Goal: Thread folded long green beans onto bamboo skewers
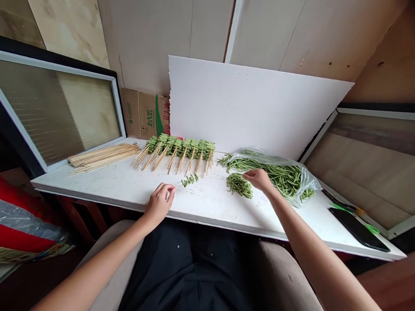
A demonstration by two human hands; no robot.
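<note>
Pinched in my left hand [160, 202] is a thin skewer, held near the table's front edge. Several short green bean pieces [190, 180] are threaded on its far end. My right hand [259, 178] is closed at the fingertips, at the right side of a small heap of cut green beans [239, 185]. Whether a bean is between those fingertips is too small to make out. Behind, finished bean skewers [182, 150] lie stacked in a row, their bare sticks pointing toward me. Long green beans [285, 177] fill an opened clear plastic bag [309, 180] beyond my right hand.
Loose wooden skewers [103, 156] lie in a bundle on the left of the white table [210, 211]. A cardboard box [146, 112] and a white board [250, 107] stand along the back. A black phone-like slab [358, 229] rests at the right edge, near a green-handled tool [372, 229].
</note>
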